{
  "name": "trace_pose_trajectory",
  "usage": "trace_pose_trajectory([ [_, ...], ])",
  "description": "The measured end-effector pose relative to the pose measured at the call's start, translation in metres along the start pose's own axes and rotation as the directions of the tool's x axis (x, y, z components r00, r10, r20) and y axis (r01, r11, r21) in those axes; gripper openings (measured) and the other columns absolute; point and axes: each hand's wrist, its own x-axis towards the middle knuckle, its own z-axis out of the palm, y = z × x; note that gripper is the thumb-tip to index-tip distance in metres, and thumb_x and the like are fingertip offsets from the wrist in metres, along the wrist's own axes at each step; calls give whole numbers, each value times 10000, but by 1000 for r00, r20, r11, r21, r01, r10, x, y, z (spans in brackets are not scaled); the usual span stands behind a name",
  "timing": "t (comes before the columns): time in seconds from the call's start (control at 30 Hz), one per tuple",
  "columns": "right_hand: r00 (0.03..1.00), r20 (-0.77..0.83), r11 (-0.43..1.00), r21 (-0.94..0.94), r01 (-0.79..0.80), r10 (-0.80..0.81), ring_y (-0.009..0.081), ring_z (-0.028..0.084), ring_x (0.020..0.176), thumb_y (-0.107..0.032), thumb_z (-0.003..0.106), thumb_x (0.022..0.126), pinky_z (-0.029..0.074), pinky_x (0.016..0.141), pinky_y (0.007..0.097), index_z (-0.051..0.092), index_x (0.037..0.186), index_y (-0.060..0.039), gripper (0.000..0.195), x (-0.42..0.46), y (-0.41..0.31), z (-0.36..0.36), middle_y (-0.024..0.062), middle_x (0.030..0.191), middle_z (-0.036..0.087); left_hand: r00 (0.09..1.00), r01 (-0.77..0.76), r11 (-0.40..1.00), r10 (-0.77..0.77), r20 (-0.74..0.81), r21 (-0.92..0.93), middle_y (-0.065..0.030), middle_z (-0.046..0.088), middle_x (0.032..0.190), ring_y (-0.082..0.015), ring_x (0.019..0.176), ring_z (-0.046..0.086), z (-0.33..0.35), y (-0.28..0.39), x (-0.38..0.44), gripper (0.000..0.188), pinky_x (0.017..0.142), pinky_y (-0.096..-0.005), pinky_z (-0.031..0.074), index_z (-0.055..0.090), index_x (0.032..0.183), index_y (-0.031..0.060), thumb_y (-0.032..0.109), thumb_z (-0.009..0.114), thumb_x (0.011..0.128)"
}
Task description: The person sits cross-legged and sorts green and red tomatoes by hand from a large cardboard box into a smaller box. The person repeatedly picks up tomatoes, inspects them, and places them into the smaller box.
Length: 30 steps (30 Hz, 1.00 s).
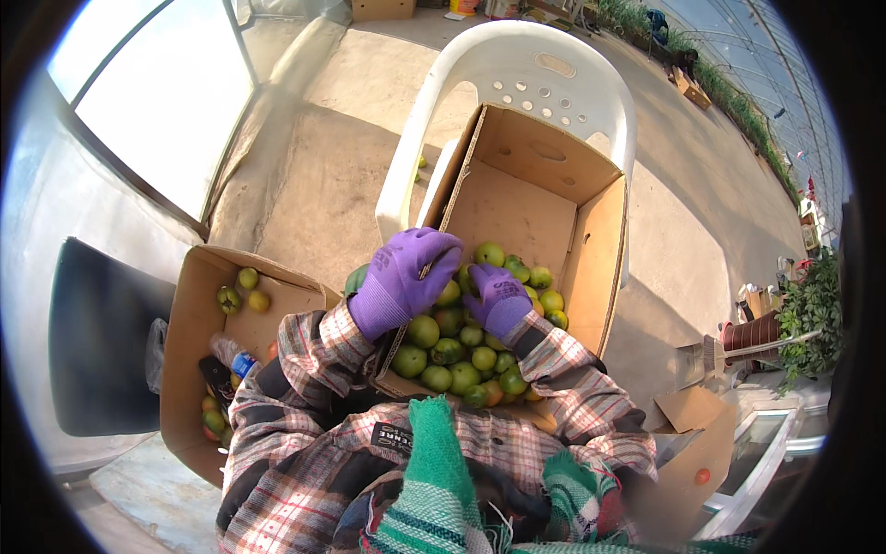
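Before me, a cardboard box (601, 256) rests on a white plastic chair (477, 52). Green tomatoes (464, 377) are heaped in its near half, a few tinged orange. My left hand (415, 270), in a purple knit glove, is curled over the box's left rim, with a bit of cardboard showing between thumb and fingers. Gloved the same way, my right hand (500, 294) lies palm down on the heap. Its fingertips touch a green tomato near the left wall; whether they grip it is hidden.
At my left, a second cardboard box (181, 374) holds some tomatoes (229, 300), a bottle (242, 362) and a dark object. Flattened cardboard (692, 478) with a red tomato lies to the right, near a leafy plant (810, 311). A person (685, 62) is far off.
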Motion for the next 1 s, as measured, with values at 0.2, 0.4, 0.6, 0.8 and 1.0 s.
trace_pose_trajectory([
  [0.2,992,105,997,27,-67,64,411,606,1158,-286,733,853,509,978,468,587,1278,-42,511,12,19,9,192,1279,622,886,-188,978,131,444,85,-151,663,815,-343,786,674,46,29,-37,226,735,-469,534,625,904,87,301,620,975],
  [0.4,948,117,931,184,-315,297,414,644,1169,-348,744,853,514,1015,462,575,1395,-29,651,10,0,-2,232,1272,673,902,-220,969,159,401,112,-142,623,765,-345,719,639,55,17,-49,197,661,-472,507,599,879,76,254,668,928],
  [0.6,882,56,850,248,-465,467,376,676,1144,-351,778,820,535,1000,433,646,1343,-63,612,9,14,7,250,1212,700,856,-245,961,153,494,127,-172,648,815,-333,739,671,58,16,-49,256,674,-468,530,606,862,49,290,693,869],
  [0.8,883,-54,664,681,-309,466,233,685,1090,-203,749,946,556,958,323,606,1333,76,499,12,17,-15,186,1217,708,875,-89,987,12,484,136,-163,638,902,-360,838,659,51,22,-41,241,753,-465,531,593,955,51,277,662,905],
  [1.0,913,253,-58,967,-247,320,206,694,1073,-236,599,1054,595,922,366,641,1296,36,366,-6,7,-59,116,1158,713,997,38,998,-42,60,52,-208,592,1241,-407,1069,613,38,24,-31,600,915,-467,526,516,1351,26,211,770,840],
])
